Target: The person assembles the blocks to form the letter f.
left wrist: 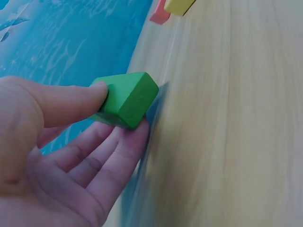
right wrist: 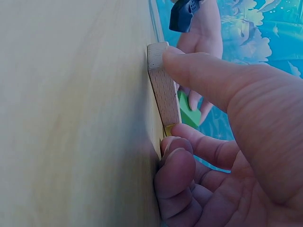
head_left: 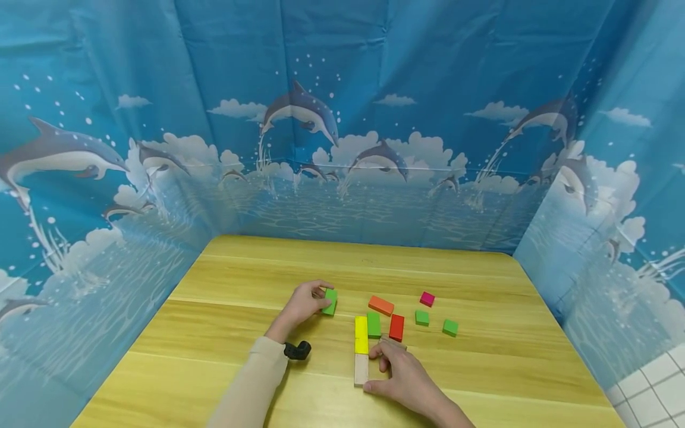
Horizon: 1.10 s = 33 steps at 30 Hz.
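Note:
My left hand (head_left: 304,304) pinches a green block (head_left: 330,301) between thumb and fingers; in the left wrist view, the block (left wrist: 125,99) is held close to the tabletop. My right hand (head_left: 401,375) grips a plain wooden block (head_left: 361,370), thumb at its near end and a finger by its far end. That wooden block (right wrist: 163,87) lies on the table in the right wrist view. Beyond it, in line, is a yellow piece (head_left: 361,334), with another green block (head_left: 373,325) along its right side. A second plain wooden block (head_left: 395,342) is partly hidden behind the right hand.
A red block (head_left: 396,327) and an orange block (head_left: 381,305) lie beyond my right hand. Farther right are two small green blocks (head_left: 421,318) and a magenta one (head_left: 427,299). A dolphin-print curtain (head_left: 342,202) borders the wooden table (head_left: 214,333).

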{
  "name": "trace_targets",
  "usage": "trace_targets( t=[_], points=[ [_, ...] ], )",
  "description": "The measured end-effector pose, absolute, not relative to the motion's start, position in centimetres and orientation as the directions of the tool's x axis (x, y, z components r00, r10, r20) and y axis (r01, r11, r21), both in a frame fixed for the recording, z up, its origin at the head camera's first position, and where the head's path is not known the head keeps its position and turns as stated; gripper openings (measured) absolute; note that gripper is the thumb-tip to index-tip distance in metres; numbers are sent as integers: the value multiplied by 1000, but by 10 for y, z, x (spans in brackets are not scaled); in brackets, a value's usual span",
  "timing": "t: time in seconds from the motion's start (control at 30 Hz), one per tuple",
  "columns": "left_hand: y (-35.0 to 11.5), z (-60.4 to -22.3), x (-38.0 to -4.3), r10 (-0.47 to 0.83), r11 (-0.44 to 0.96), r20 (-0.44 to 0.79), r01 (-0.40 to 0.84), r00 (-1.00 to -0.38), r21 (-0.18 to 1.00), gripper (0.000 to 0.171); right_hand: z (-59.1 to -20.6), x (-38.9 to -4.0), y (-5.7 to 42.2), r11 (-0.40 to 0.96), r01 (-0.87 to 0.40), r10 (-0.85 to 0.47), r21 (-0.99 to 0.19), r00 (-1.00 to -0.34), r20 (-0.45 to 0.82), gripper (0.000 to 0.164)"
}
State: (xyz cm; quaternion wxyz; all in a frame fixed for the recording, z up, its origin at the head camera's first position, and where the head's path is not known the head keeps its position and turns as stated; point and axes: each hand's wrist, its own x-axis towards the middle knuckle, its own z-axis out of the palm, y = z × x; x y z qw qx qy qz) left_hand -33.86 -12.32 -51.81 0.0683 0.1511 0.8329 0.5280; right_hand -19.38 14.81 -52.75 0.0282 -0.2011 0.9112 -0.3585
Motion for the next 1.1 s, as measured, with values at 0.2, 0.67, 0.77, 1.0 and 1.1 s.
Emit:
trace_targets(
  t=[0.2, 0.67, 0.77, 1.0, 1.1],
  points=[
    [-109, -520, -341, 310, 363, 72, 188, -948, 913, 35, -529, -194, 147, 662, -356, -387, -660, -916, 107, 49],
    [-72, -524, -346, 301, 403, 113, 234, -947, 885, 34, -528, -195, 148, 668, -344, -388, -659, -918, 86, 51],
    [-66, -525, -346, 316, 443, 116, 254, -942, 860, 34, -529, -195, 147, 667, -341, -388, -662, -918, 81, 51],
    [-57, -528, -344, 357, 505, 124, 303, -926, 808, 34, -529, -194, 148, 664, -355, -390, -658, -915, 100, 50],
    [-55, -529, -344, 381, 528, 132, 333, -915, 781, 35, -529, -194, 148, 663, -356, -390, -658, -915, 102, 50]
  ],
)
